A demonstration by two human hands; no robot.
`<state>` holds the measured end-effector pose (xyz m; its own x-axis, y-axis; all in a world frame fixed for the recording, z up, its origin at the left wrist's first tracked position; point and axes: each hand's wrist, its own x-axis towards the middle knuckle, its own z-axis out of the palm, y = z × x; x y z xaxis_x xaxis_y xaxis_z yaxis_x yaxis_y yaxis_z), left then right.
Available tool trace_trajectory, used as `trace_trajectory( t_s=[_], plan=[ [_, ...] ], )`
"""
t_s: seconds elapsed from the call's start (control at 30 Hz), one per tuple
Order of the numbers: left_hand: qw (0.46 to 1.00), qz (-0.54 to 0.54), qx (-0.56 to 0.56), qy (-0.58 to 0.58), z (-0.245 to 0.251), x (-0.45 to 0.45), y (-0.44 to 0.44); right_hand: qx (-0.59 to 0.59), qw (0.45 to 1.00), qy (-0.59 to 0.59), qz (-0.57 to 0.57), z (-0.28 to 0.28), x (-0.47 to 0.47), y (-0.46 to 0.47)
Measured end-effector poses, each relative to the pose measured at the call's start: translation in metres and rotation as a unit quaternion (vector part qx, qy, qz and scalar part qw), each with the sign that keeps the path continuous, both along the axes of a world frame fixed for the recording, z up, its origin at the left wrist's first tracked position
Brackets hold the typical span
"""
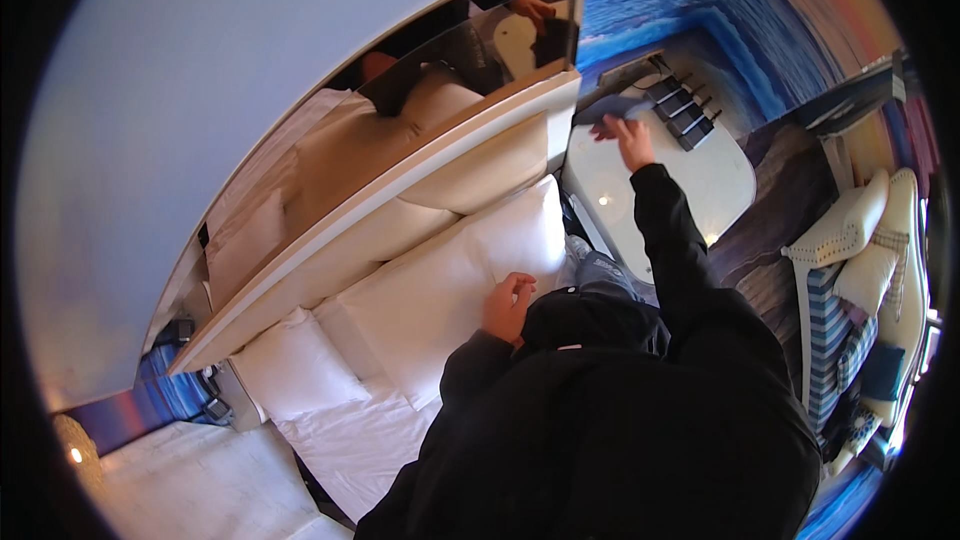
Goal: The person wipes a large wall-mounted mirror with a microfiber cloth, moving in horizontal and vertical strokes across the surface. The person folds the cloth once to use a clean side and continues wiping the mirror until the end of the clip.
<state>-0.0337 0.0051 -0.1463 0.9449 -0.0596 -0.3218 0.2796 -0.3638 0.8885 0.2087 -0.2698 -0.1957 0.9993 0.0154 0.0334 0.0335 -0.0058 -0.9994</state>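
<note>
My right hand (pixel 630 142) reaches out over a white table (pixel 720 172) with rounded corners in the corner by the bed. Its fingers are bent at a blurred, dark grey-blue cloth (pixel 611 106), which they appear to grip near the wall. Close by on the tabletop stands a row of several black box-shaped devices (pixel 680 112) with short rods sticking out. My left hand (pixel 508 306) hangs empty above the bed, near a white pillow (pixel 525 232), its fingers loosely bent and apart from the thumb.
A padded cream headboard (pixel 472 172) runs along the bed, below a wall mirror (pixel 330 135) reflecting a hand and dark cloth. Another white pillow (pixel 300 367) lies farther left. A cream sofa (pixel 862 217) with striped upholstery and cushions stands at the right.
</note>
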Motion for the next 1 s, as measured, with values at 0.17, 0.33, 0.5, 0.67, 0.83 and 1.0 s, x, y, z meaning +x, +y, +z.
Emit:
trace_trajectory(
  t_s=[0.17,0.33,0.5,0.67,0.83,1.0],
  plan=[
    [0.996,0.076,0.027,-0.026,-0.003,-0.035,0.045,-0.117,0.969,0.002,0.219,0.019,-0.045,0.141],
    [0.966,0.245,0.024,-0.073,-0.02,-0.106,0.113,-0.205,0.824,-0.187,0.495,0.022,-0.076,0.353],
    [0.949,0.311,0.041,-0.027,-0.024,-0.153,0.165,-0.01,0.845,0.13,0.518,0.018,-0.095,0.568],
    [0.956,0.286,0.057,-0.034,-0.028,-0.147,0.173,0.036,0.836,0.152,0.527,-0.01,-0.114,0.599],
    [0.972,0.233,-0.015,-0.02,-0.024,-0.129,0.161,0.115,0.835,0.194,0.501,-0.024,-0.073,0.493],
    [0.986,0.165,0.001,-0.026,-0.018,-0.091,0.138,0.232,0.905,0.188,0.303,-0.04,-0.004,0.257]
  ],
)
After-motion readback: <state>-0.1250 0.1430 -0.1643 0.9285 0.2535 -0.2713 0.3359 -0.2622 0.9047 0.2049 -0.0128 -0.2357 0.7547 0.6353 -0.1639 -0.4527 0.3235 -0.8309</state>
